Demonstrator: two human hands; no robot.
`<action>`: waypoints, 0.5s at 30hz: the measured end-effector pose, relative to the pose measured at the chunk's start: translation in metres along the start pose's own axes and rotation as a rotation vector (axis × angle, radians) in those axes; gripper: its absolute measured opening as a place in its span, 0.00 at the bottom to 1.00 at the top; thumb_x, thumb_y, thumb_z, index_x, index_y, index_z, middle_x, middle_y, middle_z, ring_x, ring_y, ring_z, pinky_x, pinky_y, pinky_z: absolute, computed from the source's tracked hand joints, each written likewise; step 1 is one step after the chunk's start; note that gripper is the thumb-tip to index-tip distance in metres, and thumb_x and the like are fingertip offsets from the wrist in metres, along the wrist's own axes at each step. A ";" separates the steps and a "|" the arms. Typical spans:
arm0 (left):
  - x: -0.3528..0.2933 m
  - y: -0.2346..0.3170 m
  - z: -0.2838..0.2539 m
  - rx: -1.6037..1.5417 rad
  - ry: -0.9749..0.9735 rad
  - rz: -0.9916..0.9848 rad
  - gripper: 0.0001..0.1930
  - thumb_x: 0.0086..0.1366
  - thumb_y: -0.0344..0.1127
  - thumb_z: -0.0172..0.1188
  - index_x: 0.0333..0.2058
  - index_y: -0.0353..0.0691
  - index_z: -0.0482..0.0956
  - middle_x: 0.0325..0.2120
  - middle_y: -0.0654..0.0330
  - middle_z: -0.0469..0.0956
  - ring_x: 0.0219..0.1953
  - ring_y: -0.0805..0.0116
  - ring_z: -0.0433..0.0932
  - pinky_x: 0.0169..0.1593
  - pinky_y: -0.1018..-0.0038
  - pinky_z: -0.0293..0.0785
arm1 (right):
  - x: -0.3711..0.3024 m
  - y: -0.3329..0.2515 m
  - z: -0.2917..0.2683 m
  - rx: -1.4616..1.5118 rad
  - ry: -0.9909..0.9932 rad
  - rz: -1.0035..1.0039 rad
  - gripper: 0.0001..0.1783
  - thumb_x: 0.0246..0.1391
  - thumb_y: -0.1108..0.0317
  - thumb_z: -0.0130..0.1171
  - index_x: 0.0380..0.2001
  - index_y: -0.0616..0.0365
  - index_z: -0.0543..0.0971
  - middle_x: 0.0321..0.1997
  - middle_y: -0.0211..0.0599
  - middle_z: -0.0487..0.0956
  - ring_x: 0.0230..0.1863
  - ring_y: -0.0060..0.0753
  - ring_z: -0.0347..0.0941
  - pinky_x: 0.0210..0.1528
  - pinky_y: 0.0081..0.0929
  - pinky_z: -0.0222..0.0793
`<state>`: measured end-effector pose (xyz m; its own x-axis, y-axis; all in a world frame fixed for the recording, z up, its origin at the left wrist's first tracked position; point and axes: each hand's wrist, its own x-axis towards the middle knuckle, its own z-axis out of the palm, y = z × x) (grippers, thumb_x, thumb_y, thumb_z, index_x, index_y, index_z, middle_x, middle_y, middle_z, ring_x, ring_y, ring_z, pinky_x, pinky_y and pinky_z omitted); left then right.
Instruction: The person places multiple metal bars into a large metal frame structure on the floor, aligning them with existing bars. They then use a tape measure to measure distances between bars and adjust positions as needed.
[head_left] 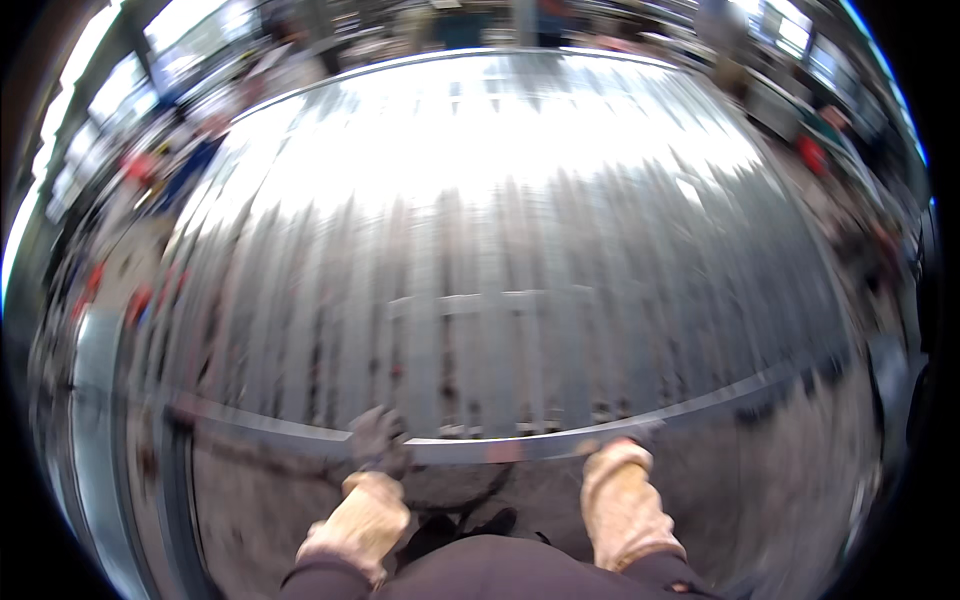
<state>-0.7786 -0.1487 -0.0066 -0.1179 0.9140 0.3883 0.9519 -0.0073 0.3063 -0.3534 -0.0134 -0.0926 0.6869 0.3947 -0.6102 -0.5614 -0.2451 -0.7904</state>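
A large framed panel of long grey metal slats (480, 345) spreads out in front of me, glaring white toward its far side. Its curved-looking near rail (300, 433) runs across just ahead of my body. My left hand (380, 440), in a dark grey glove, is closed over this rail left of centre. At the rail's right half is my right hand (640, 437), mostly hidden behind its tan cuff and smeared by motion, so its fingers cannot be made out. Tan protective sleeves (626, 505) cover both forearms.
A pale metal beam (97, 390) stretches along the left side, beside a dark upright post (183, 490). Below the near rail a dark cable (485, 490) curves over the brownish floor (740, 490). Blurred workshop clutter and a red object (811, 155) lie beyond the panel.
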 end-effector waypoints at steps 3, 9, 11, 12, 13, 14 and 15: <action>-0.010 -0.025 -0.002 0.071 -0.061 0.004 0.27 0.54 0.43 0.62 0.54 0.44 0.76 0.56 0.51 0.71 0.60 0.47 0.69 0.64 0.46 0.62 | 0.002 -0.009 0.007 -0.045 -0.125 0.090 0.35 0.65 0.34 0.48 0.60 0.49 0.76 0.61 0.43 0.78 0.61 0.43 0.74 0.61 0.42 0.70; -0.036 -0.035 0.010 0.052 -0.055 -0.094 0.29 0.57 0.49 0.60 0.56 0.44 0.75 0.59 0.52 0.69 0.64 0.48 0.64 0.68 0.43 0.54 | 0.022 -0.029 -0.002 -0.168 -0.243 0.122 0.34 0.65 0.32 0.45 0.60 0.44 0.77 0.60 0.38 0.79 0.60 0.38 0.73 0.61 0.41 0.69; -0.033 -0.036 0.008 0.034 -0.084 -0.077 0.29 0.57 0.49 0.61 0.57 0.45 0.74 0.60 0.52 0.68 0.65 0.49 0.63 0.69 0.43 0.53 | 0.031 -0.035 -0.019 -0.199 -0.295 0.149 0.34 0.65 0.32 0.44 0.60 0.43 0.77 0.60 0.36 0.79 0.60 0.36 0.73 0.61 0.41 0.69; -0.036 -0.039 0.008 0.053 -0.081 -0.092 0.30 0.58 0.50 0.61 0.58 0.45 0.73 0.61 0.52 0.67 0.66 0.49 0.62 0.69 0.43 0.52 | 0.032 -0.036 -0.027 -0.231 -0.331 0.157 0.34 0.65 0.31 0.44 0.60 0.42 0.77 0.60 0.36 0.79 0.60 0.35 0.72 0.61 0.41 0.68; -0.039 -0.040 0.009 0.067 -0.079 -0.110 0.31 0.58 0.51 0.61 0.59 0.45 0.73 0.62 0.52 0.67 0.66 0.49 0.62 0.70 0.43 0.51 | 0.034 -0.036 -0.039 -0.270 -0.367 0.166 0.34 0.65 0.31 0.43 0.60 0.41 0.77 0.60 0.35 0.79 0.60 0.34 0.72 0.61 0.41 0.68; -0.038 -0.039 0.007 0.073 -0.135 -0.121 0.32 0.60 0.52 0.60 0.62 0.46 0.70 0.64 0.51 0.65 0.68 0.49 0.61 0.71 0.43 0.50 | 0.036 -0.035 -0.056 -0.305 -0.394 0.175 0.34 0.65 0.31 0.43 0.60 0.40 0.77 0.59 0.34 0.79 0.60 0.33 0.72 0.61 0.41 0.68; -0.040 -0.042 0.010 0.055 -0.157 -0.130 0.33 0.63 0.54 0.58 0.63 0.45 0.68 0.66 0.51 0.64 0.69 0.48 0.59 0.71 0.43 0.48 | 0.034 -0.029 -0.074 -0.354 -0.433 0.190 0.34 0.65 0.30 0.42 0.60 0.39 0.77 0.59 0.33 0.79 0.60 0.32 0.72 0.61 0.41 0.68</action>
<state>-0.8107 -0.1812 -0.0441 -0.1997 0.9577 0.2072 0.9460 0.1334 0.2955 -0.2798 -0.0583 -0.0940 0.2961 0.6223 -0.7246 -0.4165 -0.5985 -0.6843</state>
